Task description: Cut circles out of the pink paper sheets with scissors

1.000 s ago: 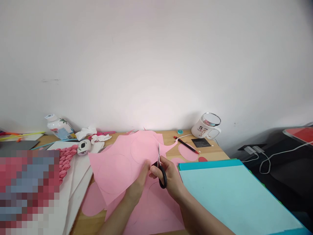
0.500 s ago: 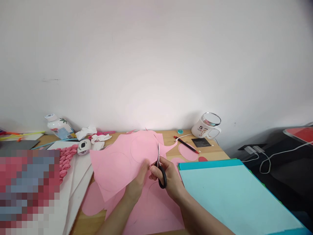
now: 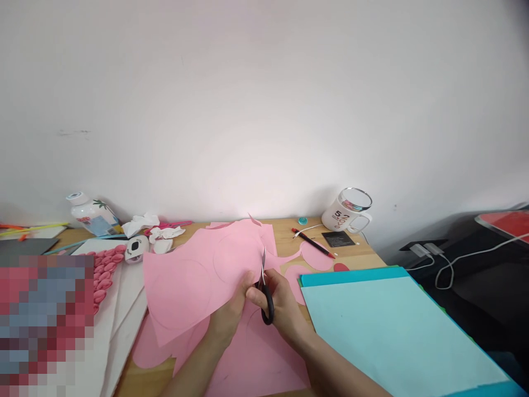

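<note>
Gripping black-handled scissors (image 3: 264, 289) in the right hand (image 3: 283, 311), fingers closed through the loops, blades pointing up and away, nearly shut on the edge of a pink paper sheet (image 3: 185, 281). Pinching that same sheet with the left hand (image 3: 229, 320), thumb on top just beside the blades, holding it tilted up off a wooden desk (image 3: 285, 234) at the middle of the view. Faintly marked with at least 2 drawn circles. Spread over more pink paper (image 3: 256, 358) flat underneath. Just beside the right forearm, a stack of teal paper (image 3: 392, 331). Further back, near the wall: 1 white mug (image 3: 347, 212), a black card (image 3: 338, 239), a red-and-black pencil (image 3: 314, 243), a cut pink disc (image 3: 316, 256). At the back left: a white bottle (image 3: 88, 215), crumpled tissue (image 3: 142, 223), a small white punch (image 3: 134, 248).
</note>
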{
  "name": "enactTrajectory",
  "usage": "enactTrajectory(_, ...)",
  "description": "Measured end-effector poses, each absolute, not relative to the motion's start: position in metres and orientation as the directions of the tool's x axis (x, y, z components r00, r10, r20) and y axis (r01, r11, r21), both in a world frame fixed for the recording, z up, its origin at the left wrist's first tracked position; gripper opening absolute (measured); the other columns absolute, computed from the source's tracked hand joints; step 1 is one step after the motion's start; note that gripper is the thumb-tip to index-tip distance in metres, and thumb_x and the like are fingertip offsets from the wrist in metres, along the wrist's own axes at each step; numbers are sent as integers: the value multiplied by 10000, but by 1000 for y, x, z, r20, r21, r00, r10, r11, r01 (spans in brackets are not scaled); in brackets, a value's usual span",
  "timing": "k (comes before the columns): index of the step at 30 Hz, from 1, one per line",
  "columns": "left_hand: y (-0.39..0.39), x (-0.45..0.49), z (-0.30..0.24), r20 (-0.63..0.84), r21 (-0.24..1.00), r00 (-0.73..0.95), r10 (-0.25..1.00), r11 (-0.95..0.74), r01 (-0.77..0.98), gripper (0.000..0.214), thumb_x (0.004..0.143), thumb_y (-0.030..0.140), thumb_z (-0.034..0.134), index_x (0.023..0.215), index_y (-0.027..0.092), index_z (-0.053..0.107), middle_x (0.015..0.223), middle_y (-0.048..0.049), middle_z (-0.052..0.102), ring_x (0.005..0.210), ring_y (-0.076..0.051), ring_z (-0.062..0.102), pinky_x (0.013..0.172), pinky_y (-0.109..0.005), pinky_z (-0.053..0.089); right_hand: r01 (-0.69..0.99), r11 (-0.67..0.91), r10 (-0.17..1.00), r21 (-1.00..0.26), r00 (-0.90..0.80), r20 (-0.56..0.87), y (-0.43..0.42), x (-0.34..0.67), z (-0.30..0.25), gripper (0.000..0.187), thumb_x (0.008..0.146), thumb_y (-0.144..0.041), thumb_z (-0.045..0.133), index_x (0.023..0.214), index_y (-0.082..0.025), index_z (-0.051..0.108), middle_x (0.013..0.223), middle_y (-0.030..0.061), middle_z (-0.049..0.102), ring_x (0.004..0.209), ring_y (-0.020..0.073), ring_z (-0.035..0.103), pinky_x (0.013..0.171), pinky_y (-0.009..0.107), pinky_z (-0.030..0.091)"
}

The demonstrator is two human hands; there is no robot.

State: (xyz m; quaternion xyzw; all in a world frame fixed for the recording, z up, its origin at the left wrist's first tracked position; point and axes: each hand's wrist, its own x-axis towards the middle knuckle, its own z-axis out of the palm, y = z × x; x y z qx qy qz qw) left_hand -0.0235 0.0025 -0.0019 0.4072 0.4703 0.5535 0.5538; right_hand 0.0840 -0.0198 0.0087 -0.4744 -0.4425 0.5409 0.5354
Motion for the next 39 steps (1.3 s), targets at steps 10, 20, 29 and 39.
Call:
enactTrajectory(10, 3, -25, -6, -38, 988, -60, 997, 29, -150, 346, 623, 385, 763, 904, 193, 699, 1010, -85, 703, 1041, -289, 598, 1006, -414, 413, -152, -46, 998, -987, 28, -51, -21, 84, 16, 485, 571, -503, 782, 676, -204, 415, 538, -85, 342, 495, 81, 238, 460, 227, 218)
enactTrajectory(20, 3, -27, -6, -31, 985, 14, 999, 33, -168, 288, 665, 376, 723, 875, 179, 709, 920, -78, 717, 964, -274, 643, 920, -411, 493, -172, -27, 999, -985, 12, -30, -22, 83, 20, 453, 598, -482, 762, 682, -199, 418, 542, -83, 347, 499, 79, 232, 451, 212, 194)
enactTrajectory(29, 5, -28, -3, -42, 985, 59, 997, 51, -163, 297, 649, 385, 727, 842, 160, 703, 890, -79, 713, 902, -252, 647, 877, -393, 499, -182, -40, 999, -983, -4, -39, -22, 83, 16, 405, 633, -409, 761, 663, -197, 417, 513, -98, 335, 472, 65, 214, 439, 210, 172)
enactTrajectory(39, 7, -31, -2, 1, 980, 260, 965, 51, -194, 368, 778, 423, 596, 487, 201, 575, 499, 17, 527, 519, -141, 520, 614, -290, 496, -156, -86, 996, -984, 24, -90, -23, 83, 18, 377, 611, -380, 771, 677, -176, 461, 548, -66, 413, 525, 91, 338, 481, 218, 250)
